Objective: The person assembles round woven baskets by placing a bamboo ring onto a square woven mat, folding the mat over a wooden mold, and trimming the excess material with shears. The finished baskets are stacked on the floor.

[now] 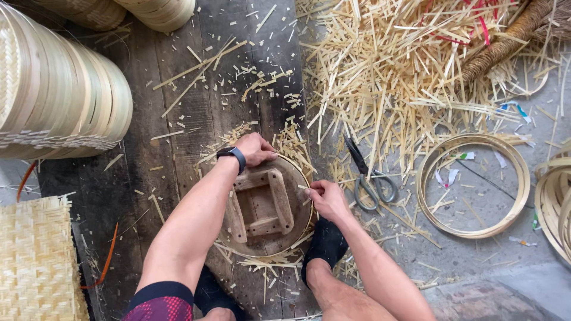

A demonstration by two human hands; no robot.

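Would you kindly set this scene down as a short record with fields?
Setting: dark wooden boards strewn with bamboo offcuts
Left hand: on the far rim of the round mould
Right hand: pinching at the mould's right rim
Mould: round wooden disc with a square frame on top, a thin strip around its edge
Scissors: lying to the right of the mould
Loose hoop: flat on the floor, farther right
Stacked hoops: upper left
Woven mat: lower left
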